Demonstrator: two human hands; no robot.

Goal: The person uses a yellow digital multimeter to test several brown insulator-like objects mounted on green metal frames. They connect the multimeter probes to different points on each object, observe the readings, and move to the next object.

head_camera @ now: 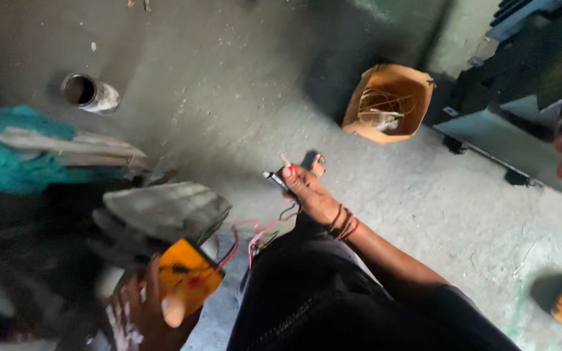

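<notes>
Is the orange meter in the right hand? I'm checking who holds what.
No, the left hand grips the orange meter; the right hand holds probes.

Right hand (pixel 310 195): bare forearm, no sleeve, red-painted nails, stack of thin wrist bangles (pixel 343 223) in dark and red. Left hand (pixel 139 311): bare, pale markings across the fingers, blurred. Dark trousers (pixel 307 292) with a stitched seam over the knee.

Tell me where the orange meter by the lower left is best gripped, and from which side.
Probably by the long edges of the orange meter, from below, as the left hand does now. Its flat body suits that, and the red leads leave its top corner toward the right hand.
</notes>
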